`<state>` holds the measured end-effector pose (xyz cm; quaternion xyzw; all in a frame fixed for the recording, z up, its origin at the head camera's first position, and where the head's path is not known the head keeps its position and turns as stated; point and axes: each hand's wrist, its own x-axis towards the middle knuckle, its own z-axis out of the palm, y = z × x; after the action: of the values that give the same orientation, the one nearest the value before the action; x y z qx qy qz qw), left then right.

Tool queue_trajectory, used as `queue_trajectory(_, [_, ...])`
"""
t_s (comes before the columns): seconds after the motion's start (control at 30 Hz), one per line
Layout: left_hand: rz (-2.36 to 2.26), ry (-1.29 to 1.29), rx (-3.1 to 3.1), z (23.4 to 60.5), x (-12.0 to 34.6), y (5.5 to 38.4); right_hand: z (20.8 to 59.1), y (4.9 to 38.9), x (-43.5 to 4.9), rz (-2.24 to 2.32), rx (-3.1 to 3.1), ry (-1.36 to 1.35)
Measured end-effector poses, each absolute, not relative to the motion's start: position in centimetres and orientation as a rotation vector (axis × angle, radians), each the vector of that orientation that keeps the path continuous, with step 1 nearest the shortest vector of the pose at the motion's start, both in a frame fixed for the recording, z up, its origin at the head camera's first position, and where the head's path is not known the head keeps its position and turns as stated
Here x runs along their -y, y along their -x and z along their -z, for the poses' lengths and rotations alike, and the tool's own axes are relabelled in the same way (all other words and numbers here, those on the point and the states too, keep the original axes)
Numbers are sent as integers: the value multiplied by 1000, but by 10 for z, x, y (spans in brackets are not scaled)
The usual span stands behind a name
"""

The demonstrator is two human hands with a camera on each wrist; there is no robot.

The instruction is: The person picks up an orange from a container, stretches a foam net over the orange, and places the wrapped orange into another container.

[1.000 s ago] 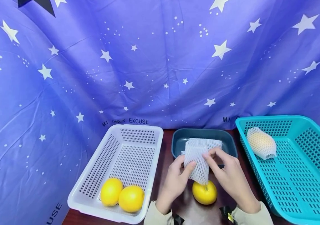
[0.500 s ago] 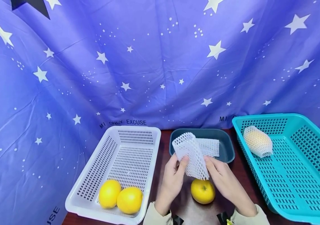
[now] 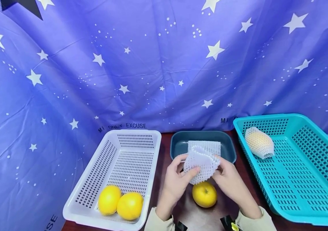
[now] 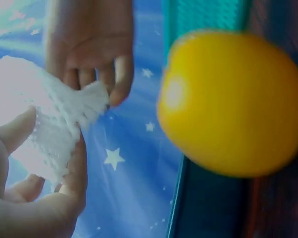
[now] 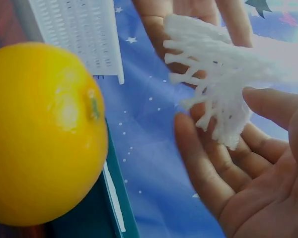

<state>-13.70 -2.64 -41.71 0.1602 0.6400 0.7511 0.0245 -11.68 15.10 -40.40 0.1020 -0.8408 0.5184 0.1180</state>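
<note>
Both hands hold a white foam fruit net (image 3: 200, 164) above an orange (image 3: 205, 194) on the table. My left hand (image 3: 175, 183) grips the net's left side, thumb in front and fingers behind. At the other side my right hand (image 3: 231, 181) pinches it, and in the right wrist view its thumb lies on the mesh with the fingers behind. The net's mouth is spread a little at the top in the head view. Close below the hands, the orange (image 5: 44, 134) shows its green stem end in the right wrist view, with no net around it.
A dark teal tray (image 3: 175, 146) behind the hands holds more flat foam nets (image 3: 214, 147). At left, a white basket (image 3: 152, 166) contains two oranges (image 3: 130, 206). A turquoise basket (image 3: 305, 179) at right holds one net-wrapped fruit (image 3: 259, 142).
The net has been turned and shortened between the hands, its mouth now spread. My right hand has shifted its grip along the net's edge. The head view has swung slightly right.
</note>
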Motion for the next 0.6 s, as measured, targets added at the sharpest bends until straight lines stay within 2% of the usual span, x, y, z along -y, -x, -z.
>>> queue_trajectory(0.13, [-2337, -397, -1868, 415, 31, 138, 401, 116, -151, -1714, 2318, -390])
queue_trajectory(0.33, [-2313, -301, -1786, 414, 32, 136, 396, 115, -152, -1808, 2265, -347])
queue_trajectory(0.6, [-2322, -336, -1692, 412, 33, 135, 404, 119, -160, -1893, 2187, -550])
